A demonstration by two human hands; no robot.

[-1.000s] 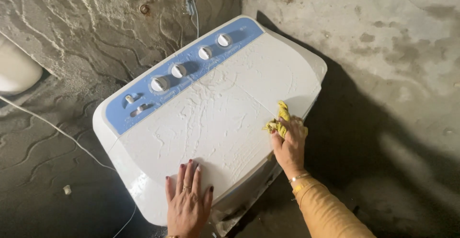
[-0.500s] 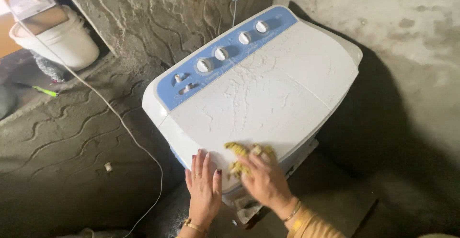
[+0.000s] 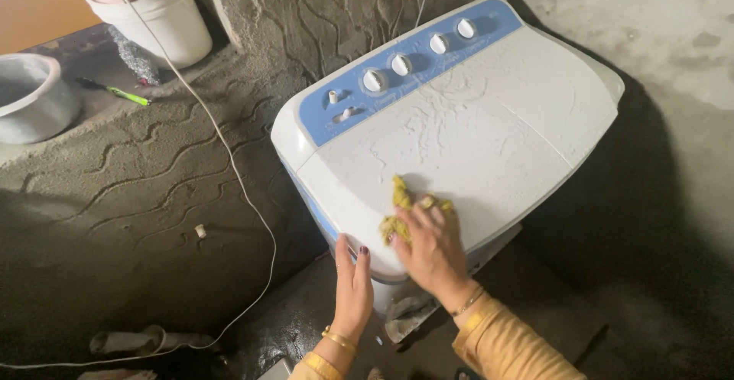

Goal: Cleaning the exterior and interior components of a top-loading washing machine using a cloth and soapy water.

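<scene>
A white washing machine (image 3: 489, 120) with a blue control panel (image 3: 405, 66) and several white knobs stands against a rough cement wall; its lid is wet and soapy. My right hand (image 3: 430, 248) presses a yellow cloth (image 3: 401, 210) flat on the lid near the front left corner. My left hand (image 3: 352, 288) rests edge-on against the machine's front left corner, fingers together, holding nothing.
A white bucket (image 3: 157, 17) and a grey basin (image 3: 34, 97) sit on a cement ledge at the upper left, beside a green-handled tool (image 3: 118, 91). A white cord (image 3: 222, 158) runs down the wall to the floor. Bare concrete floor lies to the right.
My right hand has swept the cloth from the lid's right edge across the front to the left corner. My left hand has slid off the lid onto the corner. The view has panned left.
</scene>
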